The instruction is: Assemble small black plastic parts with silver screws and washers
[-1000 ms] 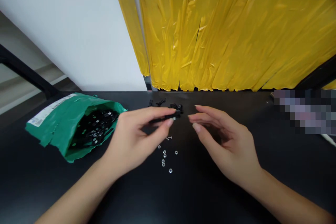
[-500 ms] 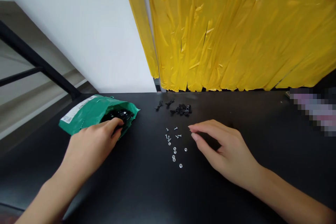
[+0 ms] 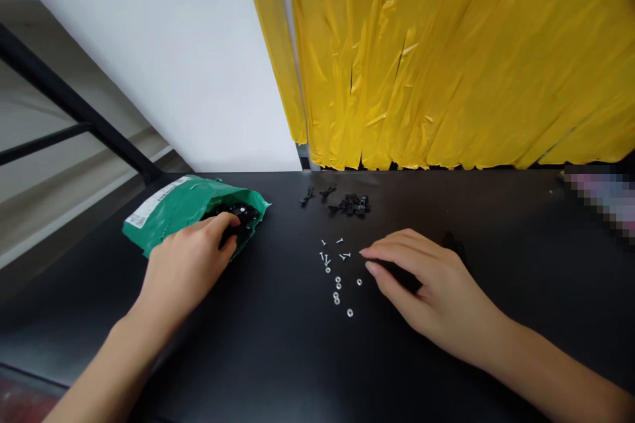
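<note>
My left hand (image 3: 191, 258) reaches into the mouth of a green plastic mailer bag (image 3: 173, 208), its thumb and forefinger curled closed among black parts (image 3: 244, 213) inside. What sits between those fingertips is hidden. My right hand (image 3: 431, 281) hovers over the table with thumb and forefinger apart and nothing visible between them. Left of its fingertips lie several small silver screws (image 3: 326, 259). Closer to me are several small silver ring-shaped pieces, perhaps nuts or washers (image 3: 338, 286). Behind the screws is a small pile of black plastic pieces (image 3: 353, 205), with two more (image 3: 307, 195) beside it.
Everything lies on a black tabletop (image 3: 278, 350). At its back edge stand a white panel (image 3: 198, 59) and yellow plastic sheeting (image 3: 421, 66). A black metal frame (image 3: 89, 119) rises at the left. A blurred-out pinkish item (image 3: 608, 201) is at the far right.
The view has shifted, so the tabletop things appear slightly further right. My right hand has come a little nearer to me. My left fingers have shifted slightly deeper at the bag's mouth.
</note>
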`<state>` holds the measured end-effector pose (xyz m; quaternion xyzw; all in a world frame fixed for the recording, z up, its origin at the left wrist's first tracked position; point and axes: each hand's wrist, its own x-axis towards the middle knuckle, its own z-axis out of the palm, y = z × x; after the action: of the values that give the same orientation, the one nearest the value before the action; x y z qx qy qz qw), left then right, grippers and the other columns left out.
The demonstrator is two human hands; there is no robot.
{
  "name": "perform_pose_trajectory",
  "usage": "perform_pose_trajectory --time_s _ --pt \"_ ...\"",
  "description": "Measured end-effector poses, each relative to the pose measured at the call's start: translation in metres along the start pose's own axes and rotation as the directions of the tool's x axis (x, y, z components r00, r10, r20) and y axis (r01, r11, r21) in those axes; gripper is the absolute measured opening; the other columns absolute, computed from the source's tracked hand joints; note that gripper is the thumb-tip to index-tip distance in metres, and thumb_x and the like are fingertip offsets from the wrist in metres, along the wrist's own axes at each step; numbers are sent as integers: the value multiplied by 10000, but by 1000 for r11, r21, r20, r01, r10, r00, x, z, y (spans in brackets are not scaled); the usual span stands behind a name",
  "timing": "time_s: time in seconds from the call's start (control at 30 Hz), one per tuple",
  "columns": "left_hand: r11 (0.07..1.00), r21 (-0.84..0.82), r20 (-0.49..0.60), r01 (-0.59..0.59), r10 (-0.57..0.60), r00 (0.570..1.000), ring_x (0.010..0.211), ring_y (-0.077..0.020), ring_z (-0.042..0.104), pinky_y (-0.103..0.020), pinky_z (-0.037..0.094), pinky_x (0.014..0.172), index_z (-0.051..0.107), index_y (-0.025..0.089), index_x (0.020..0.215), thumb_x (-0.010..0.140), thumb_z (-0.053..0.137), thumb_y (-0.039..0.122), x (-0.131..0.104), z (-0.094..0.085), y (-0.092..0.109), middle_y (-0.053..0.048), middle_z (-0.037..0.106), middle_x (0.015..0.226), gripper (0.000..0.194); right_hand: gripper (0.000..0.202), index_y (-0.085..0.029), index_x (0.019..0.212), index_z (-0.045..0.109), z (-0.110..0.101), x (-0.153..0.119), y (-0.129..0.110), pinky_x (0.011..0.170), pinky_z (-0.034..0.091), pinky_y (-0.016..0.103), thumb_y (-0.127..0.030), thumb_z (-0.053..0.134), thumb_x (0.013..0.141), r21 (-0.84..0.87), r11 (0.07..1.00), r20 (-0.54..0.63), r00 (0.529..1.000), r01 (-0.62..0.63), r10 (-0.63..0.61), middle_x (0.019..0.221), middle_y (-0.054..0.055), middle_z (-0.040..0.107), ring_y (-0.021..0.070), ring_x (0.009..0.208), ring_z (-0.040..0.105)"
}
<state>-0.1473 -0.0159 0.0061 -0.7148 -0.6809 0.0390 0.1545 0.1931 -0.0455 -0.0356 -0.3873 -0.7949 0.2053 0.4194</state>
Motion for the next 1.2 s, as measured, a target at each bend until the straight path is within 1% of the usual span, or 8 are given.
perform_pose_trajectory --time_s 0.17,0.37,0.5,0.63,0.8,0.97,1.07,1.2 --pt "1000 2 -68 -24 24 997 860 -328 784 -337 464 579 685 251 1179 1021 461 284 -6 -8 -2 -79 813 1093 276 196 -239 1134 726 1 1 0 864 589 347 -144 624 996 -24 1000 20 1000 3 -2 1041 13 791 184 978 701" --pt "998 -26 -99 -52 49 994 825 -300 763 -330 475 592 685 238 1219 1030 463 288 -13 -19 -3 -53 798 1149 296 186 -244 1061 751 -15 8 9 812 543 458 -207 594 967 -276 953 -52 992 -125 115 941 32 787 258 899 690" --pt "981 -112 -63 -155 149 987 1065 -322 752 -368 538 705 700 236 1205 1054 441 312 -5 -9 -2 -69 754 1290 308 170 -282 977 763 -38 13 25 781 511 473 -257 614 899 -470 838 -87 959 -277 269 891 23 765 294 884 685" --pt "986 -96 -32 -137 134 990 1019 -336 753 -379 525 637 723 262 1127 1054 435 372 3 3 3 -72 771 1224 317 127 -313 908 760 -61 16 35 673 467 421 -367 645 902 -616 695 -60 902 -370 427 809 5 750 282 753 689" --pt "989 -101 -108 -104 93 990 945 -332 741 -348 462 556 729 289 1130 1017 473 337 3 1 9 -71 760 1234 285 200 -312 849 762 -78 15 42 626 463 371 -474 668 919 -554 718 4 861 -421 508 816 11 750 243 710 690" --pt "944 -254 -283 -210 135 950 952 -306 737 -416 541 721 707 270 1128 1027 483 422 10 -30 47 -69 752 1237 289 148 -293 845 780 -71 8 46 710 477 401 -440 783 826 -616 763 158 918 -197 364 906 62 711 294 879 662" --pt "861 -366 -332 -353 233 914 892 -265 739 -394 551 759 726 243 1103 1017 535 413 26 -57 87 -46 772 1094 269 70 -291 834 772 -62 5 46 768 467 442 -318 727 880 -622 763 220 895 -178 388 939 68 701 313 945 638" --pt "793 -422 -399 -439 273 876 1051 -273 719 -401 552 926 734 215 1137 1034 534 337 52 -72 123 -60 744 1185 255 160 -279 826 738 -58 9 42 821 436 467 -237 641 947 -575 799 208 912 -178 353 988 59 717 313 986 631"
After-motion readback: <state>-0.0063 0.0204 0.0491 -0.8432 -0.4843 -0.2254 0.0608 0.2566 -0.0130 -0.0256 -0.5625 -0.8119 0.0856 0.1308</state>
